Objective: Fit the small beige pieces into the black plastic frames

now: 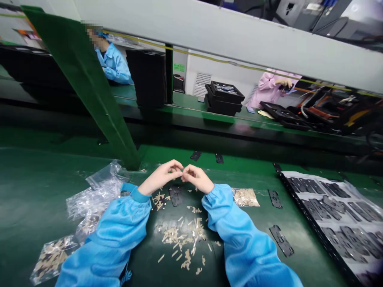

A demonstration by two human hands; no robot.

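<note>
My left hand (163, 175) and my right hand (198, 178) meet at the fingertips above the green tabletop. Both are closed in a pinch; whatever sits between the fingers is too small to make out. Just below them lies a flat black plate with cutouts (177, 196). Small tan pieces (160, 200) are scattered to its left. Nearer to me, between my forearms, spreads a loose pile of tan strips and odd-shaped pieces (184, 238). A clear bag of tan pieces (245, 197) lies beside my right wrist.
Crumpled clear bags (97, 195) and a bag of dark and tan pieces (55, 257) lie left. Black plates (281, 240) rest right, near a tray (317, 235) of similar plates. A green post (89, 87) rises front left. Two people work beyond the shelf.
</note>
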